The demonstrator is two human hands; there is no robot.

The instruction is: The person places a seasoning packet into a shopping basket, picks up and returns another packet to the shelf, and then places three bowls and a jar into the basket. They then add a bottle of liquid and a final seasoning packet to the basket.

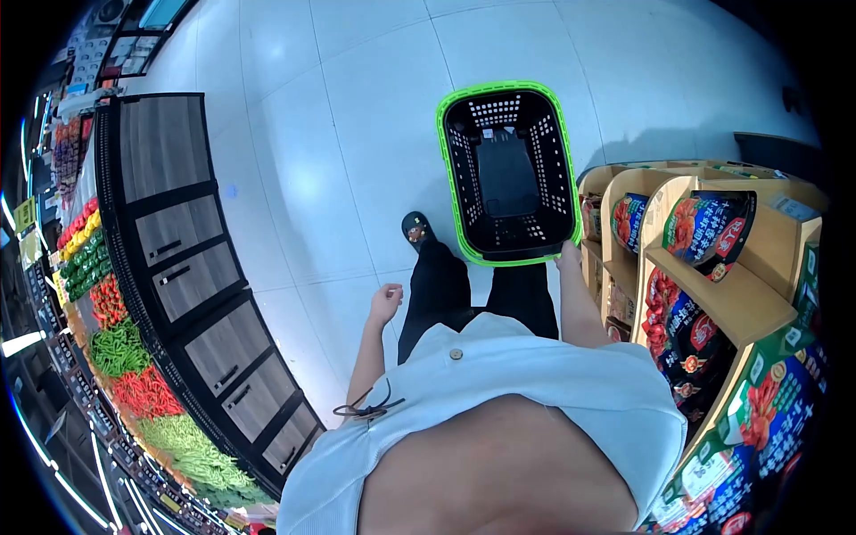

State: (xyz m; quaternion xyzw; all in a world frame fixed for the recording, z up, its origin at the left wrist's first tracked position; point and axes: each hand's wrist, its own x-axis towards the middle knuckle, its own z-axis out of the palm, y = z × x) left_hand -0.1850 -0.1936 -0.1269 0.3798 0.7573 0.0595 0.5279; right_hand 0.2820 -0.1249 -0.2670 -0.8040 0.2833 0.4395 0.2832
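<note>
Shirt (499,366), hand (568,256) gripping basket (508,183), Chinese-lettered packs (711,230)

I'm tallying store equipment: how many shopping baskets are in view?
1: the black, green-rimmed shopping basket, held by its near right corner in the right hand, ahead of the legs. Others could be hidden behind the shelves.

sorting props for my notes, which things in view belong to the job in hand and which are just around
In use:
green-rimmed black basket
right hand, holding its near right corner

Just around:
vegetables on display at left
wood-fronted cabinets beside them
printed packets at right
wooden shelves holding some of those packets
</note>
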